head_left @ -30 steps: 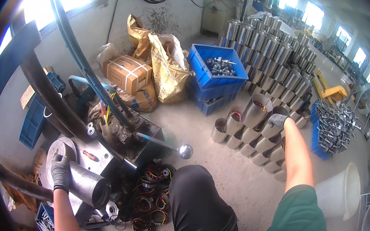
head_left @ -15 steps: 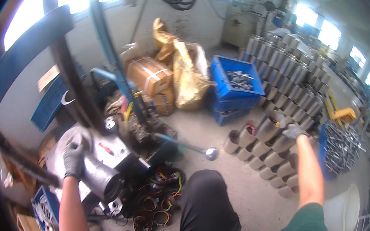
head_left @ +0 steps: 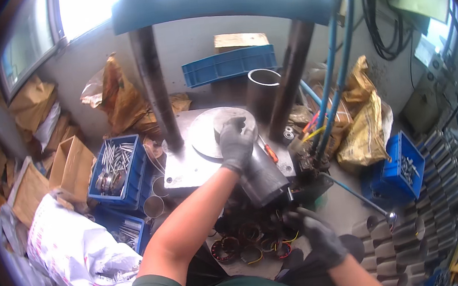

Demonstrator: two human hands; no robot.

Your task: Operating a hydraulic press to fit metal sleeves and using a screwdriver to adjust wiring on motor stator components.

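My left hand (head_left: pixel 237 145), in a grey glove, is closed over the far end of a dark metal cylinder (head_left: pixel 264 179). The cylinder lies tilted on the press table (head_left: pixel 182 172), its near end jutting past the front edge. Beneath that far end are a round metal plate (head_left: pixel 202 140) and a smaller round block, partly hidden by the glove. My right hand (head_left: pixel 319 237), also gloved, is low in front of the table with fingers stretched out, somewhat blurred and apparently holding nothing. Below lie several wound stator rings (head_left: pixel 250 232) with coloured wires. An orange-handled screwdriver (head_left: pixel 270 153) lies beside the cylinder.
Press columns (head_left: pixel 153 87) and a blue crossbeam (head_left: pixel 221 0) frame the table. Blue bins of metal parts (head_left: pixel 118 167) stand left, near a white sack (head_left: pixel 80 256). A ball-ended lever (head_left: pixel 364 199) sticks out right, near stacked metal sleeves (head_left: pixel 437 183).
The view has swung left onto the press. My right hand has left the stacked sleeves and come in front of the table. My left hand stays on the cylinder.
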